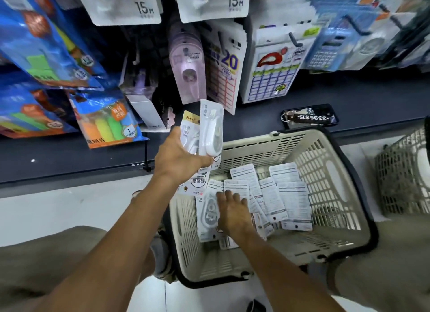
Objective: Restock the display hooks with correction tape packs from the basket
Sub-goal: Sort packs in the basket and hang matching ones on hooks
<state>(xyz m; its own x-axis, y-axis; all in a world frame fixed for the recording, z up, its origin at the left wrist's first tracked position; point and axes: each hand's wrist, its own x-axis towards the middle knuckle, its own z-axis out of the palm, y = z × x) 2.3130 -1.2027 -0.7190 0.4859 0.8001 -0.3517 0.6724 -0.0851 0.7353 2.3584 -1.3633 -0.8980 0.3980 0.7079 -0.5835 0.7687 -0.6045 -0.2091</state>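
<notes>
Left hand (179, 158) is gripping a small stack of correction tape packs (209, 134), thumb curled round the near face, grip narrow on the cards; the stack is held above the far-left rim of the basket (344, 195). Right hand (232, 212) is reaching down inside the basket, fingers extended and resting flat on the loose packs (279, 195) lying on the basket floor; grip wide, nothing pinched yet.

Most loose packs are lying back-side up, overlapping, toward the far half of the basket; one pack face up (209, 210) is lying just left of the right hand.

Beyond the basket, the dark shelf ledge (69, 158) is carrying a phone with a key tag (309, 119). Above the ledge, the display hooks (294, 40) are holding other hanging stock. A second basket (404, 172) is standing to the right of the first.

Judgement: step in hand is gathering packs. To do it well: slide one card off the overlap, pinch by its edge, align hang-holes with the held stack so they thread onto one hook together.
</notes>
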